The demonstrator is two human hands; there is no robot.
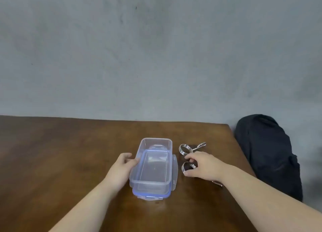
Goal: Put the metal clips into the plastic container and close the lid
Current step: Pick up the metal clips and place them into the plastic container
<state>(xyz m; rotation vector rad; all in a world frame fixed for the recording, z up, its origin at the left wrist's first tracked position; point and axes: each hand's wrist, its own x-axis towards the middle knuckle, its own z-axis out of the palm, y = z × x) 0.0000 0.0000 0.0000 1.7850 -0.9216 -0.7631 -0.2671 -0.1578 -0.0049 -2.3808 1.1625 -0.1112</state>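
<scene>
Right hand (203,164) fingers curled around near clip (189,167) (not lifted); open container (153,165) just left, left hand (124,164) steadying its wall.

Dim, even, diffuse light; soft sheen on the table (69,162). The whole frame is slightly soft. Wide-angle bend at the edges; the dark bag (268,155) shows no detail.

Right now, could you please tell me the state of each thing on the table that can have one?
Clear rectangular plastic container: open, no clips inside, sitting on its lid.
Blue-rimmed plastic lid: off, under the container, latches unfastened.
Far coiled metal clip: lying loose on the table.
Near coiled metal clip: on the table, right hand closing on it.
Left hand: grip steadying the container's side.
Dark bag: slumped beside the table.
</scene>
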